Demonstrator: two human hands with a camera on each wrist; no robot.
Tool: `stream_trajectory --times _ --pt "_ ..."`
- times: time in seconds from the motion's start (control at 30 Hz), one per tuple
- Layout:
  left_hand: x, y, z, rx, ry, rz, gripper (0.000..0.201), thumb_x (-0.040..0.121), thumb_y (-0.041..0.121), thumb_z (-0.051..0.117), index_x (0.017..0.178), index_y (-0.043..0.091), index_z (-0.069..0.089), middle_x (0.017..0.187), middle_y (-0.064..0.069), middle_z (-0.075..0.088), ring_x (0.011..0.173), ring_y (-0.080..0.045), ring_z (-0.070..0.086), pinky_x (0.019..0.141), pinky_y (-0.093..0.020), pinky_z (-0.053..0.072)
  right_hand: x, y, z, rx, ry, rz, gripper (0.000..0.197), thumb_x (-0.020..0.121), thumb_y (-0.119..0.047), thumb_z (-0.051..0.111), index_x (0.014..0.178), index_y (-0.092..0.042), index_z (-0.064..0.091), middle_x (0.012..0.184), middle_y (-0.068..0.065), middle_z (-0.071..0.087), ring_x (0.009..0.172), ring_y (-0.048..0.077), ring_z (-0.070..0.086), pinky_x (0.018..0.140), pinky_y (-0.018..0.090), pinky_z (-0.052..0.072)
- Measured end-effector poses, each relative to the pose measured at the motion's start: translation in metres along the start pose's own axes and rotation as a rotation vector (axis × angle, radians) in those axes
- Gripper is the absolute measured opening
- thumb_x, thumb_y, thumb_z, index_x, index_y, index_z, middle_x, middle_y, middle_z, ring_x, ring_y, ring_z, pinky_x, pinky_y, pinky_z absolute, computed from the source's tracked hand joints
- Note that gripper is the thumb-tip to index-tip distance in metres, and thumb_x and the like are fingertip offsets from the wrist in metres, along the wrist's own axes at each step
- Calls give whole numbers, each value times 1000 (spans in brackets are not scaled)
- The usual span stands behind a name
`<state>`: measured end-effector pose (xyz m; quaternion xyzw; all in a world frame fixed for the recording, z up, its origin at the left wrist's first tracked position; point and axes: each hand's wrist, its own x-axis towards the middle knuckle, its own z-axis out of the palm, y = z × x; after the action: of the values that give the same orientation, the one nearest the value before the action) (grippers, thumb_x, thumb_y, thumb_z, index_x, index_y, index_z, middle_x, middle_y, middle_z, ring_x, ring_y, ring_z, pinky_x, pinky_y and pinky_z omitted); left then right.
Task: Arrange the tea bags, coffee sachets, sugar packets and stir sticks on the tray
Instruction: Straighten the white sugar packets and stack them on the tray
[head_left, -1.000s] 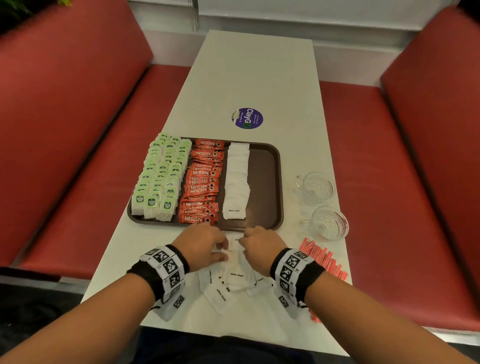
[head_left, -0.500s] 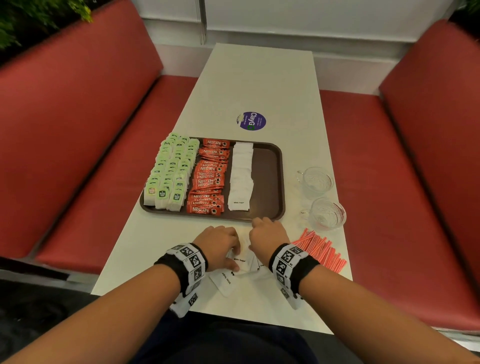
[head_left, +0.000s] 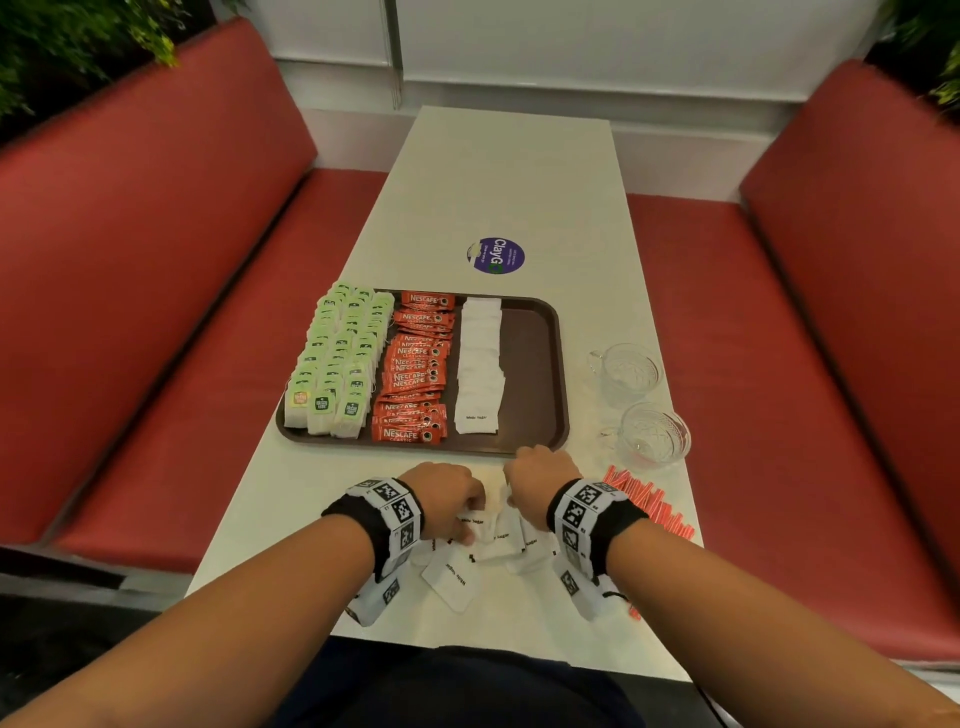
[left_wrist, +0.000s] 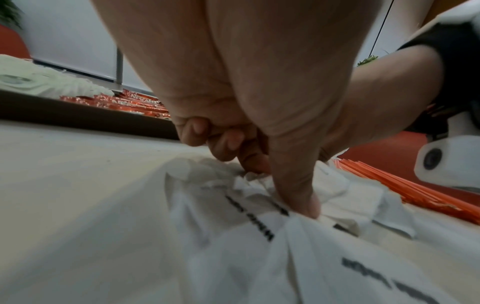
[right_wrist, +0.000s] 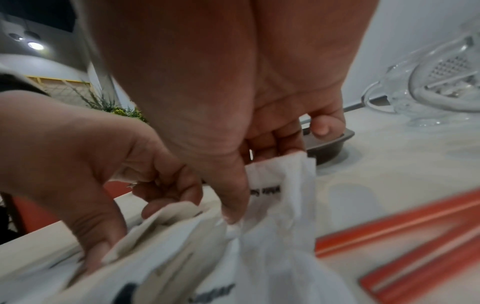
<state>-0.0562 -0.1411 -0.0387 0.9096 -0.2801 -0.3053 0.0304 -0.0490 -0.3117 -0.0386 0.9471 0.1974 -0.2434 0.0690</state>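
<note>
A brown tray (head_left: 535, 364) holds rows of green tea bags (head_left: 337, 358), red coffee sachets (head_left: 415, 369) and white sugar packets (head_left: 480, 364). In front of it a loose heap of white sugar packets (head_left: 493, 535) lies on the table. My left hand (head_left: 452, 499) pinches packets from this heap (left_wrist: 259, 205) with thumb and curled fingers. My right hand (head_left: 535, 478) pinches a sugar packet (right_wrist: 280, 185) between thumb and fingers, just beside the left hand. Orange stir sticks (head_left: 649, 504) lie on the table to the right of my right wrist.
Two glass cups (head_left: 626, 371) (head_left: 654, 434) stand to the right of the tray. A round purple sticker (head_left: 495, 255) lies on the white table (head_left: 509, 182) beyond the tray. Red benches (head_left: 156, 291) flank the table on both sides.
The head view has tilted up and back, so the tray sits further away in the picture. Both hands stay close together on the loose sugar packets and have drawn them into a tighter heap.
</note>
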Motion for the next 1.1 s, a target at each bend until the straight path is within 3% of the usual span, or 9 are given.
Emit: stream_trajectory --times 0.13,0.23,0.33,0.43,0.57,0.7,0.83,1.0,1.1 --pt "4 -5 -4 43 33 28 36 83 51 71 106 24 62 106 3 57 95 -21 57 76 -32 44 -3 9 -9 273 -8 0 20 100 -23 50 115 -13 58 110 11 65 101 30 62 83 38 49" --pt "6 -10 -12 -32 117 15 28 83 47 72 94 27 57 92 8 59 86 -17 58 70 -29 39 -6 18 -17 483 31 -19 5 98 -15 50 100 -15 54 100 10 65 86 24 62 70 35 49" --pt "7 -15 -24 -97 214 -26 35 80 47 76 95 23 56 89 4 61 84 -18 58 67 -29 39 -6 25 -23 680 50 -47 19 90 -1 45 81 -17 43 92 10 69 64 12 66 63 39 56" --pt "7 -21 -36 -181 302 -80 39 79 46 77 94 16 58 88 0 61 80 -20 57 66 -33 43 -6 30 -28 671 42 -27 19 92 -4 42 85 -22 42 88 11 64 67 23 61 58 39 55" --pt "11 -28 -46 -254 395 -73 23 89 35 69 105 18 67 93 -1 68 85 -19 61 71 -30 45 -3 30 -33 765 90 -54 9 94 -20 48 99 -26 46 88 7 60 71 26 62 49 33 53" --pt "13 -29 -53 -385 476 -26 13 90 30 69 100 23 70 85 7 68 76 -9 60 67 -24 45 8 27 -36 767 232 -114 15 94 -30 55 98 -17 61 89 1 66 80 19 62 77 44 55" --pt "17 -35 -59 -503 579 -51 7 92 24 67 98 26 71 81 13 65 75 -2 57 68 -17 39 17 27 -39 781 267 -72 21 98 -31 54 96 -14 67 85 3 66 79 20 61 79 42 52" --pt "28 -49 -61 -396 567 -204 10 93 31 66 99 25 71 84 8 66 78 -10 57 68 -23 38 23 33 -40 869 251 46 10 95 -17 48 104 -18 45 76 3 60 60 20 56 59 35 47" --pt "37 -51 -59 -323 465 -226 13 89 35 70 98 25 72 89 7 69 86 -13 62 78 -28 49 24 38 -46 955 294 59 10 93 -14 44 102 -16 41 77 9 64 61 24 56 60 37 48"
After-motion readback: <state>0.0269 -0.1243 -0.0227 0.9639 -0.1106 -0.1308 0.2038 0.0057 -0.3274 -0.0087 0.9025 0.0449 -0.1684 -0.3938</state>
